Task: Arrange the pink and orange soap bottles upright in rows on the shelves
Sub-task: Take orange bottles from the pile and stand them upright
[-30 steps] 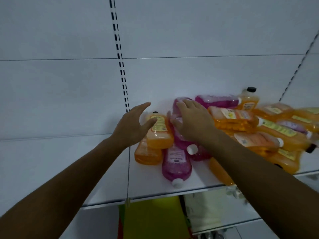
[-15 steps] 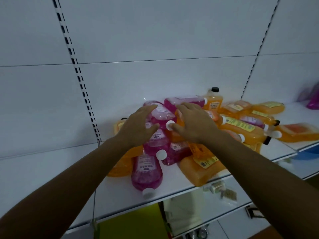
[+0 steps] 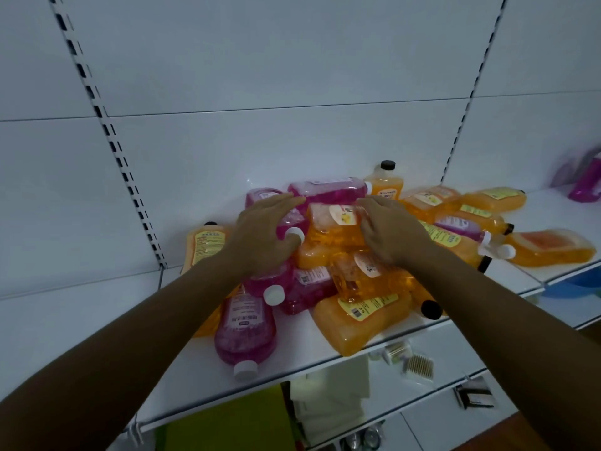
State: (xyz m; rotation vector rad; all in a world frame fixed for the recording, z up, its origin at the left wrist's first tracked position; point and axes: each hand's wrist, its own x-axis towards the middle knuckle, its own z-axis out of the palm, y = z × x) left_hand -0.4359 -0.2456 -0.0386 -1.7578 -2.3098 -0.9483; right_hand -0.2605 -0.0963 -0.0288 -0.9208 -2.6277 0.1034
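The left hand point(image 3: 263, 236) covers most of a pink bottle point(image 3: 294, 222); bottle label print is too small to read; a purple bottle point(image 3: 587, 183) is cut by the right edge

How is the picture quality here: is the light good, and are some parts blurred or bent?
Head view: dim, bluish light, so both arms look dark; the right hand is slightly motion-blurred, the left hand sharper; the wide lens bends the slotted wall rails outward; small glare on the wall above the pink bottle; labels are too soft to read.
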